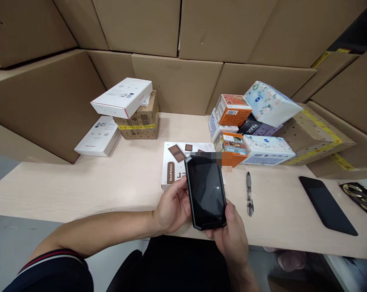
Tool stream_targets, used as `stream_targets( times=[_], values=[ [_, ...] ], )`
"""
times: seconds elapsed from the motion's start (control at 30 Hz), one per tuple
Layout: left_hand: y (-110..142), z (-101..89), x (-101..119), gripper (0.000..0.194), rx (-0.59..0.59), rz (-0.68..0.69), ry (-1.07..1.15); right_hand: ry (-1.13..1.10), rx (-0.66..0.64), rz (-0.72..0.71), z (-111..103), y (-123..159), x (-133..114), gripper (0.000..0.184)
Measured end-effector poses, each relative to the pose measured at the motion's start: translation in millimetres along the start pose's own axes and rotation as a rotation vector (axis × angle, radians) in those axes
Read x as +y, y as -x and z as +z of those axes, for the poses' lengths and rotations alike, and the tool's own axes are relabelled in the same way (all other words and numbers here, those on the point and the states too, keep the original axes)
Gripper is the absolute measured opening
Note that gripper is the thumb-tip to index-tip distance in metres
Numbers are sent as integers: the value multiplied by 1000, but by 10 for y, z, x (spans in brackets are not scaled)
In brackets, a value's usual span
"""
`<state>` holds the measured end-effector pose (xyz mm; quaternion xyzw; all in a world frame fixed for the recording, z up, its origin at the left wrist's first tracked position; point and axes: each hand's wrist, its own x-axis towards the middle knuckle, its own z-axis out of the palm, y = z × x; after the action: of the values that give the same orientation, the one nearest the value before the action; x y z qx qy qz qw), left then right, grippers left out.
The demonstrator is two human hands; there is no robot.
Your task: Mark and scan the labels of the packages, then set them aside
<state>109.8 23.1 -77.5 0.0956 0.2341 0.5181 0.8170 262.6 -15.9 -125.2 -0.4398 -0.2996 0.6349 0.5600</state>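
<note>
A black handheld tablet [207, 190] with a thick rugged frame and a dark screen is tilted up over the table's front edge. My left hand [175, 206] grips its left side, thumb along the frame. On the lower right edge, my right hand [234, 231] is closed around the tablet, with the other fingers partly hidden beneath. Behind the tablet lies a white box [168, 164] with chocolate pictures and "NutriMotion" on it, partly covered by the device. To the right of the tablet a clear and grey pen [249, 194] rests on the table.
White flat boxes [122, 95] and a taped brown carton [141, 129] are stacked at back left. Orange boxes [234, 113], tissue packs [270, 103] and a taped carton [317, 132] stand at back right. A flat black device [328, 205] lies right. Large cardboard boxes [177, 83] wall the back.
</note>
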Motion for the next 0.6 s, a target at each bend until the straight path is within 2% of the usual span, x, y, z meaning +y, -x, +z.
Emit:
stream_targets(
  times=[0.13,0.47,0.53,0.6],
  values=[
    [4,0,-11,32,15,10,-54,-8,-17,-6,16,-4,-2,43],
    [-35,-27,-56,24,-1,60,-27,-26,-22,24,-14,-6,-47,47],
    [-48,-69,-66,27,-37,44,-65,-39,2,23,-64,-6,-60,45],
    [-55,-129,-88,35,-109,15,-121,-29,40,-25,-204,-2,-93,41]
  ],
)
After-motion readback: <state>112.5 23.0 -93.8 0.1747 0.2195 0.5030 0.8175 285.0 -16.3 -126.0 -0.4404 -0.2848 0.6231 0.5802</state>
